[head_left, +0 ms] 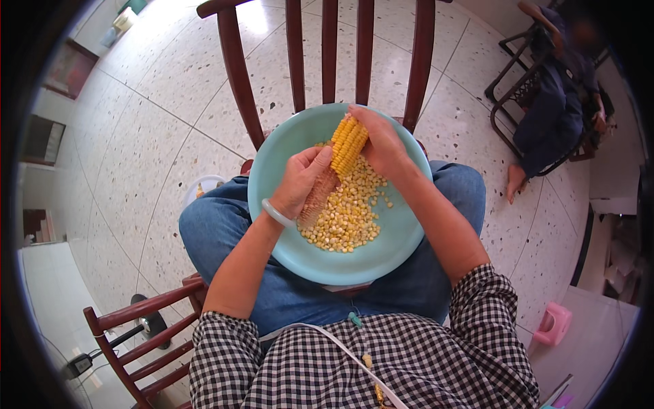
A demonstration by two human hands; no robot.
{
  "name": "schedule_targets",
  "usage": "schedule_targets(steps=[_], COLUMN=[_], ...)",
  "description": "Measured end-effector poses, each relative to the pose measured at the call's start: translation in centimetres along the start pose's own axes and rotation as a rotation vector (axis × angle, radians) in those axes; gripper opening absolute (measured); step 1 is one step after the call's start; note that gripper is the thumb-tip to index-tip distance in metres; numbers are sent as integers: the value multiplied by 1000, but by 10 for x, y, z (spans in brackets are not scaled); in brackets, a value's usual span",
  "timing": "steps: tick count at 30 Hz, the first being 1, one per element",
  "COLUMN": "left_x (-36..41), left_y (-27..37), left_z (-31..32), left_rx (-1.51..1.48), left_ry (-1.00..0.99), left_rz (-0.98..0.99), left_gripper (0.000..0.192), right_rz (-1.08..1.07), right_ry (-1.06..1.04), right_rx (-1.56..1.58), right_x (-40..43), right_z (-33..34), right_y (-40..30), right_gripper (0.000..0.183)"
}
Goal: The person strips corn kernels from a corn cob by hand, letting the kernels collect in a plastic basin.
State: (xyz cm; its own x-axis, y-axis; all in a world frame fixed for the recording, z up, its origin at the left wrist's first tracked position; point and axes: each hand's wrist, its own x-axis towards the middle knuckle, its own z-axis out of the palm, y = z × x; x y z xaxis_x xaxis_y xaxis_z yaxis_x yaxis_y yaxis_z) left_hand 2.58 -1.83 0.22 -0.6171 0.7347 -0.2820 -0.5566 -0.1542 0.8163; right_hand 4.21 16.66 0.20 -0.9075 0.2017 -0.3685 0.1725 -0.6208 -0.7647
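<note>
My left hand, with a pale bangle at the wrist, grips a stripped, reddish-brown corn cob. My right hand holds an ear of yellow corn, its visible side still lined with kernels. The lower end of the ear meets the upper part of the bare cob, close to my left thumb. Both are held over a light turquoise plastic basin. Loose corn kernels are heaped on the basin's bottom, with a few scattered toward the right.
The basin rests before a wooden chair back, between my knees. Another wooden chair stands at lower left. A white container sits beside my left knee. To the right, a person sits in a dark-framed chair; a pink plastic stool is lower down.
</note>
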Motion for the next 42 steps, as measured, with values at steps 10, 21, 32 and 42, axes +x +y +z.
schedule_targets(steps=[10, 21, 32, 42], left_x=[-6, -6, -6, 2], left_y=[9, 0, -3, -11], left_z=[1, 3, 7, -2], left_rx=[-9, 185, 279, 327], left_ry=[-165, -112, -77, 78], left_rz=[-43, 39, 143, 201], left_gripper=[42, 42, 43, 28], right_rz=[-3, 1, -3, -6], right_ry=[19, 110, 138, 151], right_rx=[117, 148, 170, 163], right_x=[-4, -3, -2, 0], right_z=[5, 3, 4, -1], right_y=[-10, -8, -10, -7], right_gripper=[22, 18, 19, 21])
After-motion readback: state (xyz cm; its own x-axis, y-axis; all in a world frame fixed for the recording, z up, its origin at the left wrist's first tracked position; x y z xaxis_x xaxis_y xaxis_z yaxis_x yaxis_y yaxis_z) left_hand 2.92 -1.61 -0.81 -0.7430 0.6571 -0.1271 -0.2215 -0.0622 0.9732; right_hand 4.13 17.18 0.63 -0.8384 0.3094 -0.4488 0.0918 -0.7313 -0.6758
